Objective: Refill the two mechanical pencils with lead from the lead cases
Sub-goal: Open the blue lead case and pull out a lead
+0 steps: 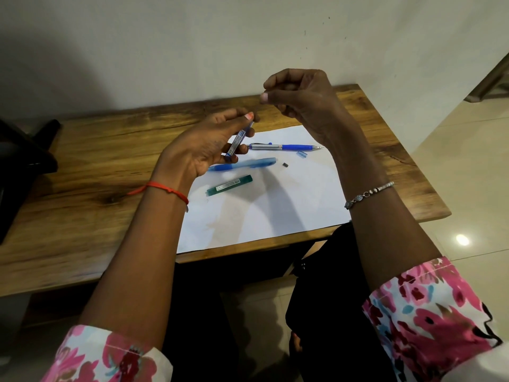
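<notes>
Lead is judged to be drawn from the blue case, clamped in the left hand. Right hand is pinched together; lead unseen. 2 pencils lie on paper; feeding 1 is called for next.

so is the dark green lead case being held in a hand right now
No, the dark green lead case lies on the white paper sheet, while the left hand holds a blue-labelled clear lead case.
</notes>
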`<state>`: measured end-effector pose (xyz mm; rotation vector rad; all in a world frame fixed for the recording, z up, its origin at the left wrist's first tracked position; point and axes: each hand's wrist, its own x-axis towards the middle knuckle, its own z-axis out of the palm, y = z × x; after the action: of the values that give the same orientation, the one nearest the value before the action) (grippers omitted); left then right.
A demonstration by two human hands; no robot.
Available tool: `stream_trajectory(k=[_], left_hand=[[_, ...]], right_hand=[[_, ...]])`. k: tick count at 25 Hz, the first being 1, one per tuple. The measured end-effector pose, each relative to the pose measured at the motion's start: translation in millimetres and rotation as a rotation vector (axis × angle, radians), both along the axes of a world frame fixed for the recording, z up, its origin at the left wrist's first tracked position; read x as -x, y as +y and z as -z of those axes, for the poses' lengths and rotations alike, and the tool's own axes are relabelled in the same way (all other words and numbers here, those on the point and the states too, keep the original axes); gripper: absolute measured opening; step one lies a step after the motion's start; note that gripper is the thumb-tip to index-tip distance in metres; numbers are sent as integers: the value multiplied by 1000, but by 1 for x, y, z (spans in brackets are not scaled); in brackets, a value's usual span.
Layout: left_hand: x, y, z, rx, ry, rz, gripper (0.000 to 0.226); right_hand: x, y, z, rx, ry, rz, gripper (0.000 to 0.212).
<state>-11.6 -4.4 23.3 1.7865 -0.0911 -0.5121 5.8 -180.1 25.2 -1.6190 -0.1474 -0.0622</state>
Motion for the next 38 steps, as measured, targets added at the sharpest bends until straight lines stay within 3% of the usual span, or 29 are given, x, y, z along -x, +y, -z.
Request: stream_trajectory(k=[6,11,18,22,28,32,35,38], left_hand=[[-1,3,0,-19,-2,-28,20],[0,3,-1,-40,-11,-23,21],[0,10,-3,9,-34,5,21],[1,7,-5,147,-21,-3,20],[2,3,-6,178,8,-56,20],[2,4,-6,181,16,-34,26],[1,4,-5,183,4,-14,19],[-1,7,-6,158,-15,0,16]], right_hand=[[4,-1,-1,178,37,-70,9],[5,2,-3,193,47,-48,9],[1,-5,-4,-104,44,253,17],[0,-5,-3,-41,144,175,15],[0,1,0,40,136,32,14],[0,0,-2,-39,174,7,22],[-3,-5,-3,-176,135,60,35],[-4,-8,-3,-336,54,84,28]])
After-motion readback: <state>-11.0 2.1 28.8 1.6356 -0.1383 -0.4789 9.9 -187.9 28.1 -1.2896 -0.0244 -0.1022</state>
